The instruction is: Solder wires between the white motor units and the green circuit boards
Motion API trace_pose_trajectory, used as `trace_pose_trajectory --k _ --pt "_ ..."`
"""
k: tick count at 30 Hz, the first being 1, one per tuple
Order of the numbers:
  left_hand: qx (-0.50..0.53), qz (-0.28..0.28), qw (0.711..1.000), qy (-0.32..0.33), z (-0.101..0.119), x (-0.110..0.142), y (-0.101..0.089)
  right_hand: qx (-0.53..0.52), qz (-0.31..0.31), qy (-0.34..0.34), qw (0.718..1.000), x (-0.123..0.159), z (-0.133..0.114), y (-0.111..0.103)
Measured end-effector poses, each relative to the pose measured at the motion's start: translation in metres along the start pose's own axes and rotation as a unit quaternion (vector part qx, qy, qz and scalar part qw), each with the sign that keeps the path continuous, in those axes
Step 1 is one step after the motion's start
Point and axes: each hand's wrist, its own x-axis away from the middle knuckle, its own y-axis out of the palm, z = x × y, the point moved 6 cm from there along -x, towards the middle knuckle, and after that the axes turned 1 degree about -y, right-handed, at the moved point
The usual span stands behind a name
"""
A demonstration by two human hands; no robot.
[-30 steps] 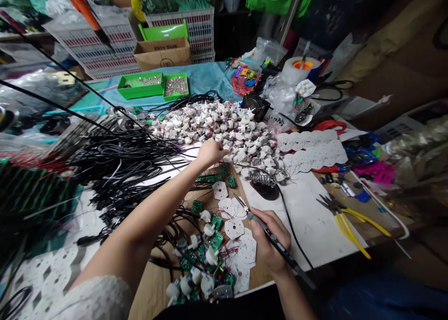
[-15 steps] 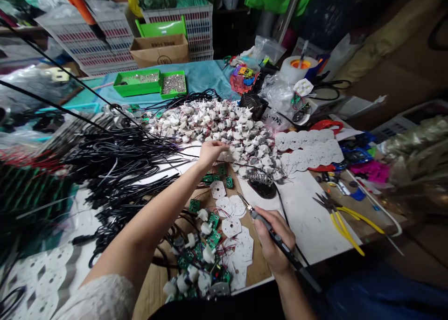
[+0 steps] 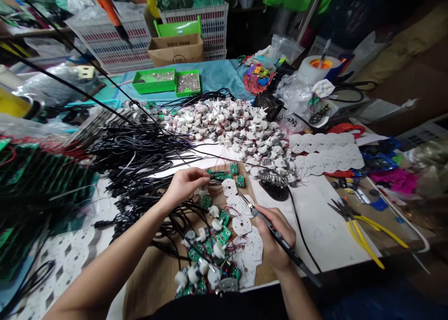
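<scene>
My right hand (image 3: 276,233) is wrapped round a soldering iron (image 3: 285,246), its tip pointing up and left above the white discs (image 3: 241,226). My left hand (image 3: 187,184) is pinched closed just left of the green circuit boards (image 3: 224,176). A small white-capped motor (image 3: 202,191) shows just below its fingertips, seemingly hanging by its wires; the grip itself is partly hidden. Nearer to me, several white-capped motors (image 3: 219,250) on green boards lie in a cluster with thin red wires. Behind is a large pile of the same motors (image 3: 241,128).
A coiled iron stand (image 3: 275,189) sits right of the boards. Black cables (image 3: 136,152) are heaped on the left. Yellow-handled pliers (image 3: 360,236) lie on the right, near scalloped white panels (image 3: 327,159). Green trays (image 3: 154,81) of small metal parts stand at the back.
My left hand has come back from the motor pile, toward me and to the left, with a white-capped motor below its fingers. My right hand keeps the soldering iron. The view has shifted slightly.
</scene>
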Motion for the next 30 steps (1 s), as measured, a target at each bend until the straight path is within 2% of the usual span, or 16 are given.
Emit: trace_pose_trajectory --k 4,9,15,18,21,23,27,30 --pt "-0.187 -0.020 0.982 0.032 -0.005 0.004 0.014 -0.002 -0.004 -0.004 1.000 0.000 -0.001 0.003" --pt "-0.378 -0.059 0.921 0.077 0.000 0.003 0.034 0.005 -0.005 -0.012 1.000 0.000 0.000 0.003" --pt "-0.509 -0.102 0.853 0.053 0.004 0.003 0.045 0.007 -0.005 -0.006 1.000 0.000 0.004 0.002" --pt "-0.539 -0.100 0.835 0.038 0.011 0.004 0.043 0.008 -0.004 -0.007 1.000 0.000 0.003 0.001" --pt "-0.543 -0.084 0.834 0.039 0.018 0.006 0.037 0.010 -0.004 0.000 1.000 -0.001 0.003 0.001" --pt "-0.528 -0.061 0.845 0.051 0.021 0.007 0.031 0.009 -0.006 0.004 1.000 -0.001 0.004 0.001" --pt "-0.407 -0.014 0.910 0.081 0.024 0.007 0.028 0.006 -0.003 0.002 1.000 -0.002 0.003 0.001" --pt "-0.315 0.004 0.944 0.094 0.019 0.008 0.037 0.002 -0.001 -0.004 1.000 -0.004 0.001 0.004"
